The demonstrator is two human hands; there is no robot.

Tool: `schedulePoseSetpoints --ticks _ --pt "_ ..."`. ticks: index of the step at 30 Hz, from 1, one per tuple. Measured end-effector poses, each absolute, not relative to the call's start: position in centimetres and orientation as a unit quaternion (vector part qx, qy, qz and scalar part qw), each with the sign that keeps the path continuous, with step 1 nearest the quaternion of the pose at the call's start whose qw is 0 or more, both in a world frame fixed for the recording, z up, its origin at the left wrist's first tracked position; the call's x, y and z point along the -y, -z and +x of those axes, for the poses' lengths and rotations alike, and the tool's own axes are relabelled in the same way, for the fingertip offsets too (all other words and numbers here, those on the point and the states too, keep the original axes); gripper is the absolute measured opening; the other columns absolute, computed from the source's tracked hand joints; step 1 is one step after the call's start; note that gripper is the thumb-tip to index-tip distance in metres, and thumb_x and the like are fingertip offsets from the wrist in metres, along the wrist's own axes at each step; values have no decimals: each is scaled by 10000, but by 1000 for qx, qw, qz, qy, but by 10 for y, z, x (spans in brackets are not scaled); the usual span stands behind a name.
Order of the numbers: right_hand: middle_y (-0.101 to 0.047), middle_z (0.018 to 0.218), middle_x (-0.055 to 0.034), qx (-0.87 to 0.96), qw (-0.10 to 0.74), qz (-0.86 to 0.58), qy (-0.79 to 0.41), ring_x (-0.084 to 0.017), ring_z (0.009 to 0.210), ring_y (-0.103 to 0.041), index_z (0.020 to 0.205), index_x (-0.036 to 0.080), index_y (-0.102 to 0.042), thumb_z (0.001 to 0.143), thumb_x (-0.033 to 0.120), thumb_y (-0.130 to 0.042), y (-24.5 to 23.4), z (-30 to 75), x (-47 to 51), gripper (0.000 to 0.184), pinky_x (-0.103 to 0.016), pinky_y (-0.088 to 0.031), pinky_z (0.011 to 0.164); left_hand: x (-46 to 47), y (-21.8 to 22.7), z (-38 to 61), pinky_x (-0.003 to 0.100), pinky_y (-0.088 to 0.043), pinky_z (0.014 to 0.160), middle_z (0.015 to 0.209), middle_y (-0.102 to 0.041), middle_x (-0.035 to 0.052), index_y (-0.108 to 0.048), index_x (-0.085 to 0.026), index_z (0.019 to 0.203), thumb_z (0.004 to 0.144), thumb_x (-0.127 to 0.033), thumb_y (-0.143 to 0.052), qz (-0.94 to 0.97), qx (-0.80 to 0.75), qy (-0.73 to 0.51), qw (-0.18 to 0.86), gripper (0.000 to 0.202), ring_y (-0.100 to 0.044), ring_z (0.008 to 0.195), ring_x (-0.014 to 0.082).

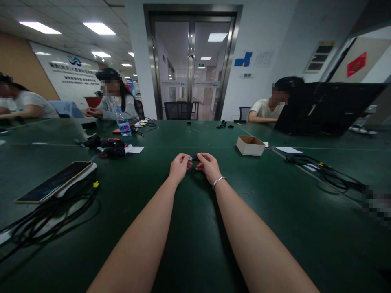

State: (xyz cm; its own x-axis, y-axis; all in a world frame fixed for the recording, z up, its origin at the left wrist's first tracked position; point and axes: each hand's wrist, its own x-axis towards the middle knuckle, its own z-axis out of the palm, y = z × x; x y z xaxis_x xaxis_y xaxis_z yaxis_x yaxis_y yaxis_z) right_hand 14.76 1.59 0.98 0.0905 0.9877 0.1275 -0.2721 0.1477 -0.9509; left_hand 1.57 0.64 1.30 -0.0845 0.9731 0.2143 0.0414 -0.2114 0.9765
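Note:
My left hand [179, 167] and my right hand [209, 166] meet above the middle of the green table, both closed in a pinch. Between their fingertips is a small black piece with a silvery end [193, 158]; its exact kind is too small to make out. The left fingers pinch the silvery end, while the right fingers grip the dark end. Fingers hide part of it. A metal bracelet circles my right wrist.
An open cardboard box [250, 146] stands right of my hands. Left lie a phone [55, 182], coiled black cables [51, 217] and a dark bundle [111, 146]. A water bottle [123, 123] stands farther back. Several people sit around the table; a large black monitor [326, 108] is at right.

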Motion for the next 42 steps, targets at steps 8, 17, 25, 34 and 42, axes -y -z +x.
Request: schedulePoseSetpoints --ticks 8,17,25,34,42 --pt "-647 649 12 434 617 -406 -515 -81 431 -560 876 162 -629 744 277 -735 -11 148 -14 205 -211 -539 435 -8 -13 16 192 -428 512 642 -641 24 -595 -158 831 869 -307 -507 540 -482 -553 413 176 -605 561 115" --pt "-652 682 22 441 609 -404 -521 -73 430 -564 868 170 -624 731 279 -742 -14 149 -11 210 -205 -534 445 -12 -9 14 193 -420 493 621 -648 30 -599 -155 825 864 -368 -538 535 -491 -541 424 225 -604 531 117" --pt "-648 674 22 441 606 -403 -525 -76 441 -569 864 169 -631 718 274 -754 -14 149 -12 218 -207 -538 452 -14 -9 12 206 -436 504 621 -656 41 -599 -149 791 873 -350 -528 539 -501 -531 420 229 -602 529 121" --pt "-637 634 29 447 606 -398 -524 -74 431 -565 854 163 -636 718 276 -761 -12 149 -12 216 -199 -530 453 -11 -13 11 225 -441 511 620 -655 48 -598 -150 756 870 -375 -529 548 -520 -518 400 262 -594 521 128" --pt "-649 617 20 453 598 -398 -527 -69 413 -555 857 152 -638 717 273 -761 -13 148 -12 222 -185 -515 440 -12 -14 9 228 -430 500 599 -642 38 -601 -146 703 878 -380 -482 565 -546 -492 375 316 -565 487 118"
